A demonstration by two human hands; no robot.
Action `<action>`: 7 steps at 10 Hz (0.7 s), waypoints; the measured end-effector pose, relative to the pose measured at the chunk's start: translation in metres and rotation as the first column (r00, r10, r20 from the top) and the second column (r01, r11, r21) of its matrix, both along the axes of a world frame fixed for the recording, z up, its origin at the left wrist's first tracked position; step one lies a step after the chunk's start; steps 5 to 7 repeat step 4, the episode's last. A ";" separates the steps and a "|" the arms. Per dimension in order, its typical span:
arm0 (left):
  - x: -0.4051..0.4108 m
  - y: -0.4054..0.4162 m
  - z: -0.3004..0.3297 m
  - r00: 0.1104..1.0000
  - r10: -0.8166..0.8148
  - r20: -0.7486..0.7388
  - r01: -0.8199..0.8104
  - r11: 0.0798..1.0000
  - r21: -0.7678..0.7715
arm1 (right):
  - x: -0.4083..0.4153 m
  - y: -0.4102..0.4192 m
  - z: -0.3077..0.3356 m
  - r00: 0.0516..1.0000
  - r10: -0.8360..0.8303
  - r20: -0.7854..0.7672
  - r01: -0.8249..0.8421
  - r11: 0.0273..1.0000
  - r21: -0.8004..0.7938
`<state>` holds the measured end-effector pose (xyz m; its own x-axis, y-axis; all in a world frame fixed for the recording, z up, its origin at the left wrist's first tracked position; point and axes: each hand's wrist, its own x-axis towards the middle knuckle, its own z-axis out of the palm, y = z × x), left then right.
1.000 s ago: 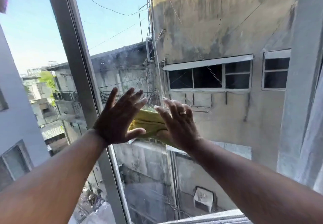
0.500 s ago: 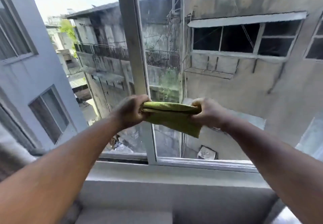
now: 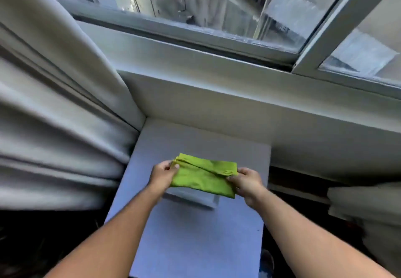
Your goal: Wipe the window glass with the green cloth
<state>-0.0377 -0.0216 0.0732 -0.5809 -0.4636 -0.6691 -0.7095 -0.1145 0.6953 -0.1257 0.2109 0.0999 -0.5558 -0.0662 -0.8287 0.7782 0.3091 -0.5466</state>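
The folded green cloth [image 3: 202, 175] hangs between both hands, low over a white table top [image 3: 195, 234]. My left hand [image 3: 162, 174] pinches its left end and my right hand [image 3: 246, 181] pinches its right end. The window glass [image 3: 217, 6] is far above the hands at the top of the view, behind a grey frame [image 3: 338, 24]. The cloth is well away from the glass.
A pale window sill [image 3: 217, 95] runs across below the frame. A white curtain [image 3: 54, 104] hangs in folds on the left and more curtain [image 3: 368, 212] shows on the right. The floor beside the table is dark.
Both hands pulled the cloth off the glass, gripped its two ends and brought it down over the white table. My view tilted from the window down to the table.
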 end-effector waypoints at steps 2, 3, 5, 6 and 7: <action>0.026 -0.028 -0.117 0.995 -0.045 0.088 0.050 0.997 -0.051 | 0.037 -0.031 -0.136 0.999 0.015 0.033 -0.019 0.990 0.138; 0.018 -0.038 -0.123 0.971 -0.142 0.191 0.189 0.946 -0.262 | 0.037 -0.026 -0.156 0.997 0.076 -0.033 -0.063 0.953 0.298; 0.014 -0.028 -0.081 0.828 -0.367 0.423 0.557 0.620 -0.552 | 0.033 -0.011 -0.121 0.972 0.206 -0.116 -0.147 0.911 0.385; 0.014 -0.028 -0.081 0.828 -0.367 0.423 0.557 0.620 -0.552 | 0.033 -0.011 -0.121 0.972 0.206 -0.116 -0.147 0.911 0.385; 0.014 -0.028 -0.081 0.828 -0.367 0.423 0.557 0.620 -0.552 | 0.033 -0.011 -0.121 0.972 0.206 -0.116 -0.147 0.911 0.385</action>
